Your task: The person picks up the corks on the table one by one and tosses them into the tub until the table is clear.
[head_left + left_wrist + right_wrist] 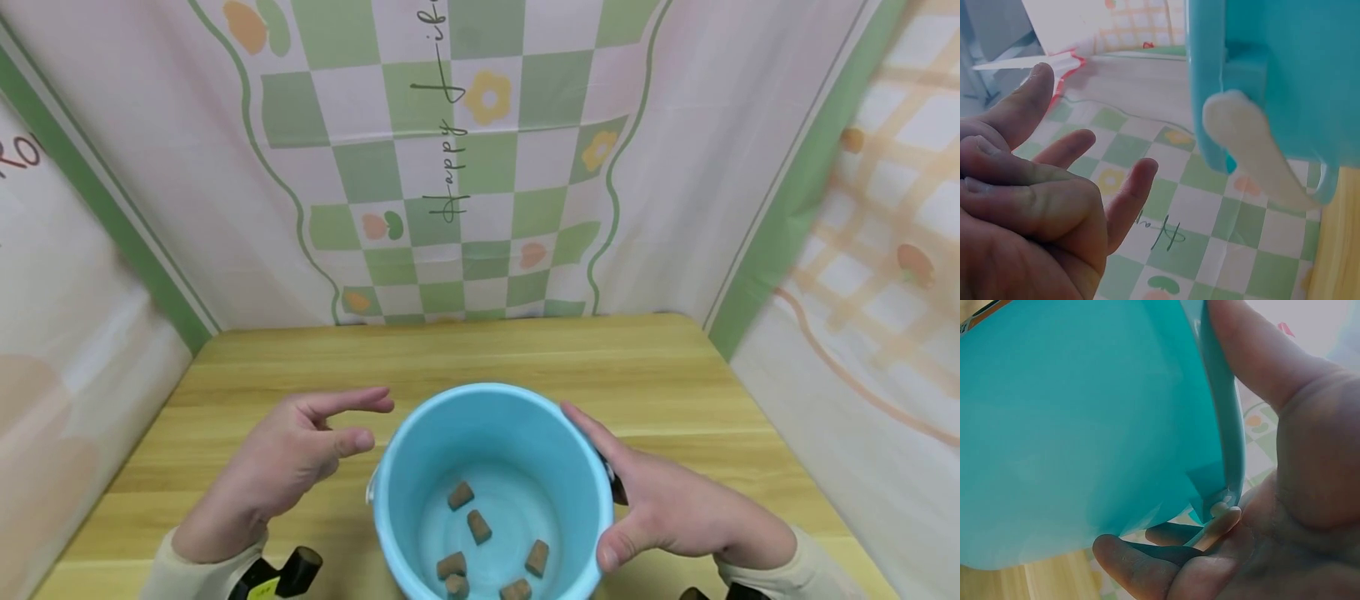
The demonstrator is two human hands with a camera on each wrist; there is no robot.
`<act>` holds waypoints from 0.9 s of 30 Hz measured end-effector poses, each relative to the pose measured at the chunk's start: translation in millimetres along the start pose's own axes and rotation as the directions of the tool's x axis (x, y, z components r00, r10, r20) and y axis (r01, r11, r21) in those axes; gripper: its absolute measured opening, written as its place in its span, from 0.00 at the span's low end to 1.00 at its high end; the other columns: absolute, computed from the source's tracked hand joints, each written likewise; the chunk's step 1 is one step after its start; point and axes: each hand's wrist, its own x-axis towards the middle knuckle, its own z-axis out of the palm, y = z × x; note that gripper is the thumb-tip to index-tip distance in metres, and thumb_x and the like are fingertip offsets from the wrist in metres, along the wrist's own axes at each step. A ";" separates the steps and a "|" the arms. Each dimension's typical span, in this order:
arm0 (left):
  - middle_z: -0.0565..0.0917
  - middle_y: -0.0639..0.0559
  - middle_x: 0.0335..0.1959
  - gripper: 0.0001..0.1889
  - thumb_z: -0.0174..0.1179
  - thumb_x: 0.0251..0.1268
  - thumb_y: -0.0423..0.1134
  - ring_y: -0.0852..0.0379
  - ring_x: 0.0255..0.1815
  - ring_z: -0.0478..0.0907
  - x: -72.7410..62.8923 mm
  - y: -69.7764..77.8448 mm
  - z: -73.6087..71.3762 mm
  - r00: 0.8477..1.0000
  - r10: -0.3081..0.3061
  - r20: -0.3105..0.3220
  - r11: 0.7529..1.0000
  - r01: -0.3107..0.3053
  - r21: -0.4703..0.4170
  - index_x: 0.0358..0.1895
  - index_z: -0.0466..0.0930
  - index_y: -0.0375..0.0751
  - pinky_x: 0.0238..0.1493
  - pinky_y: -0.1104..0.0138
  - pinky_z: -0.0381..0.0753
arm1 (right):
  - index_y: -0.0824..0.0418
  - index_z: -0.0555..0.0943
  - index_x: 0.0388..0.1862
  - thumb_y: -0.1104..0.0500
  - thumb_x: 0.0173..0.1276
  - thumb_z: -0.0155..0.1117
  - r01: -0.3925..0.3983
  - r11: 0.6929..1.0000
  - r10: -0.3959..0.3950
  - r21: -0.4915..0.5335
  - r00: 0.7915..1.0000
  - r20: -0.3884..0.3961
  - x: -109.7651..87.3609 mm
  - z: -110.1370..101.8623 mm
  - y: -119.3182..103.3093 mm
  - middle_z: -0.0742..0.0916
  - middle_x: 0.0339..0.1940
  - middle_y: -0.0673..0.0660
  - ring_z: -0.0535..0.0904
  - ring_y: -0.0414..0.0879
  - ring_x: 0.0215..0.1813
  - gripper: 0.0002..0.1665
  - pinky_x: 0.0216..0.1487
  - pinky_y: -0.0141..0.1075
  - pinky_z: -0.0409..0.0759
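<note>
A light blue bucket [491,392] stands at the near middle of the wooden table, its mouth toward the head camera. Several small brown corks [478,527] lie scattered on its bottom. My right hand [660,504] grips the bucket's right side, thumb at the rim and fingers spread round the outer wall. In the right wrist view those fingers [1138,569] reach past the white handle's joint [1219,519]. Left of the bucket, apart from it, my left hand [300,450] hangs in the air holding nothing, some fingers straight and others bent. The handle's other end [1235,119] shows in the left wrist view.
The wooden table [300,358] runs back to a green-and-white checked cloth [480,167]. Printed cloth walls [862,275] stand on both sides. A dark wrist-camera mount [277,575] sits at the left sleeve.
</note>
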 end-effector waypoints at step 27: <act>0.82 0.59 0.58 0.22 0.51 0.77 0.27 0.61 0.12 0.49 -56.4 -64.8 -97.6 0.964 -0.016 -0.266 0.966 -0.053 -0.252 0.60 0.82 0.60 0.13 0.65 0.45 | 0.44 0.32 0.82 0.50 0.57 0.80 -0.061 0.998 0.061 -0.003 0.998 -0.025 -0.6 0.1 1.0 0.65 0.75 0.65 0.73 0.60 0.65 0.74 0.59 0.40 0.75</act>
